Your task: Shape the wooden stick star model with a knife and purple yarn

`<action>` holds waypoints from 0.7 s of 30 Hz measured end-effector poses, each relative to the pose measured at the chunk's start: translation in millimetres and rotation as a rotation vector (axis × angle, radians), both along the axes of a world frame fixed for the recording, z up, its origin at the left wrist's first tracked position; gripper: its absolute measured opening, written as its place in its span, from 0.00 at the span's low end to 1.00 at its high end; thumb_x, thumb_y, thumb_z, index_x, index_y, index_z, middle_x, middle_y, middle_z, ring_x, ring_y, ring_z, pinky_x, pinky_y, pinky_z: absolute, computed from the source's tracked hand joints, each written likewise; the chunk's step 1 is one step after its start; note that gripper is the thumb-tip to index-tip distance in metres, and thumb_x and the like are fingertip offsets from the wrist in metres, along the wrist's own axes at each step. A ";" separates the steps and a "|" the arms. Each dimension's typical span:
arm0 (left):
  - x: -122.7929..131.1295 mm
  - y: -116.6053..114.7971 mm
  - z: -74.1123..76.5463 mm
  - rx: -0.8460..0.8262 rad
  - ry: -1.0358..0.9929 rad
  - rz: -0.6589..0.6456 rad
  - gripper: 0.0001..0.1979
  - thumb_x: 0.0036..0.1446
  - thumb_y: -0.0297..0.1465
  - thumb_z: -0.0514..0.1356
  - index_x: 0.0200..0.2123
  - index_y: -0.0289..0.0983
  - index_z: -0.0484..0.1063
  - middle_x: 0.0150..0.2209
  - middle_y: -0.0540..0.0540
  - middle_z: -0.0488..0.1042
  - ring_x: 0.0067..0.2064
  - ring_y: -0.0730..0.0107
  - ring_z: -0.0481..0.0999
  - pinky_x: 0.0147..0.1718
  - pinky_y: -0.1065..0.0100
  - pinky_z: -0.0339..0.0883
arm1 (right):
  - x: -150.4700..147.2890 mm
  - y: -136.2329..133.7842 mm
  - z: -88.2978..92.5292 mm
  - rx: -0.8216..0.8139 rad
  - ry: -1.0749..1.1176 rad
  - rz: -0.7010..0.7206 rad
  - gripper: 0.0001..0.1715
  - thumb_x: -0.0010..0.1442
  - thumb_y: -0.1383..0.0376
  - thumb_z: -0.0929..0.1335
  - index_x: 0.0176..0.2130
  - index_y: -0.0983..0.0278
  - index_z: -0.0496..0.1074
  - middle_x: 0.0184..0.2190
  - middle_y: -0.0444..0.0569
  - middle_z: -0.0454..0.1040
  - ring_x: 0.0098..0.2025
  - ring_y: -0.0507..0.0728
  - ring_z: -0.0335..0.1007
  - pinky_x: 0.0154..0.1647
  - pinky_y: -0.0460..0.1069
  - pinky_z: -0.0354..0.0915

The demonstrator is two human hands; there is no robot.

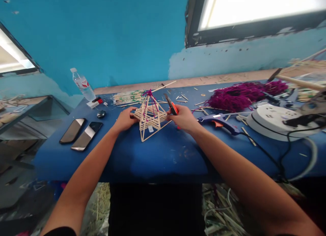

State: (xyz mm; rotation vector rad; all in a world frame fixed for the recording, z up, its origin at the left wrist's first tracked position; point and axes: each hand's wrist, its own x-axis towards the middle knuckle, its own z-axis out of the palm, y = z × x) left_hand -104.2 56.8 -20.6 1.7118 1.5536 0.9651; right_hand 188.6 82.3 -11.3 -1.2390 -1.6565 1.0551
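A pyramid-like frame of thin bamboo sticks point(150, 122), tied with purple yarn at its peak, stands on the blue table in front of me. My left hand point(126, 119) has its fingers curled round the frame's left corner. In my right hand point(184, 118) is a red and black utility knife point(173, 108), its blade pointing up and to the left. The fingertips of that hand are close to the frame's right corner; whether they touch it I cannot tell. A small white tag point(150, 129) shows low on the frame's front.
Right of my hands lie a blue glue gun point(220, 122), a purple yarn heap point(236, 96) and a white power strip point(277, 122) with cables. To the left are two phones point(87, 136), a black mouse point(101, 114) and a water bottle point(83, 84). Bundled sticks point(128, 97) lie behind the frame.
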 end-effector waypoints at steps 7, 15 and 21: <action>4.5 -24.8 5.4 -0.047 0.063 0.043 0.29 0.48 0.32 0.73 0.54 0.38 0.75 0.41 0.43 0.88 0.51 0.44 0.87 0.59 0.49 0.75 | -7.6 14.6 5.7 -0.041 0.011 0.032 0.10 0.48 0.71 0.72 0.33 0.62 0.71 0.27 0.45 0.77 0.23 0.51 0.63 0.25 0.48 0.58; 17.4 -55.3 9.8 -0.098 0.111 0.053 0.35 0.50 0.36 0.73 0.62 0.36 0.74 0.42 0.44 0.88 0.53 0.46 0.87 0.57 0.54 0.76 | -18.4 39.8 8.1 -0.062 0.013 0.015 0.08 0.51 0.71 0.74 0.34 0.62 0.77 0.28 0.46 0.78 0.20 0.49 0.58 0.20 0.48 0.54; 5.7 -69.6 9.7 -0.036 0.199 0.130 0.32 0.53 0.37 0.71 0.61 0.34 0.77 0.37 0.45 0.88 0.45 0.49 0.87 0.54 0.54 0.78 | -2.1 21.0 6.9 0.150 0.051 -0.151 0.04 0.56 0.64 0.72 0.33 0.61 0.73 0.23 0.43 0.72 0.26 0.53 0.66 0.28 0.50 0.60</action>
